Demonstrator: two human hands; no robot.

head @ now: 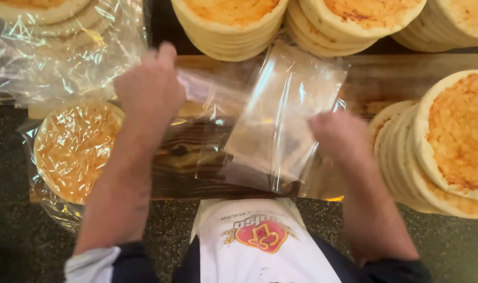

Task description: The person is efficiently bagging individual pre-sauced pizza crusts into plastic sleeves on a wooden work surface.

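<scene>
A dark wooden table (197,162) carries flatbread stacks (448,152) all round. Left hand (149,89) and right hand (336,133) both pinch a clear plastic bag (281,120) above its middle; a bagged stack (73,149) lies left.

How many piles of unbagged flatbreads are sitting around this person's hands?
4: three unbagged stacks along the top edge, middle, right of it and the corner, plus one fanned stack at right. Bagged flatbreads lie left; more may sit outside the picture.
</scene>
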